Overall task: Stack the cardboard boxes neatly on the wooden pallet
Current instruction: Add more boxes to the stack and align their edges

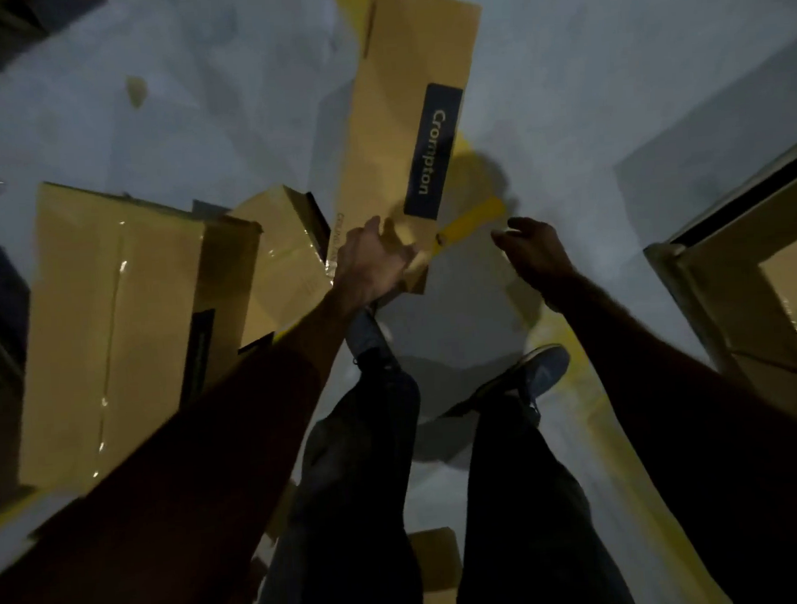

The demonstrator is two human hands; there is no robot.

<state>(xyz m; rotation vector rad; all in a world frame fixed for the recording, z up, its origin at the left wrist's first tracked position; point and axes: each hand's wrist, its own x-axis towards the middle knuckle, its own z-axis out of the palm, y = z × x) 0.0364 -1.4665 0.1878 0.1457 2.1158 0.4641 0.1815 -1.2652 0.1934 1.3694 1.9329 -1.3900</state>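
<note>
Left hand (pixel 376 266) grips the long tan Crompton box (pixel 404 128) by its near end. Right hand (pixel 536 251) hangs loosely curled, holding nothing. Grey floor (pixel 607 79), yellow tape (pixel 471 225).

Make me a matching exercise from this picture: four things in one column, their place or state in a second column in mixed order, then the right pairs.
Things
1. left hand
2. right hand
3. long Crompton box
4. taped box

Place or state
A. lies at the left of the view, shiny tape along its top
B. fingers loosely curled, holding nothing
C. has a grip on the near end of the long box
D. stretches away across the grey floor, dark label on it

Pairs: 1-C, 2-B, 3-D, 4-A
</note>
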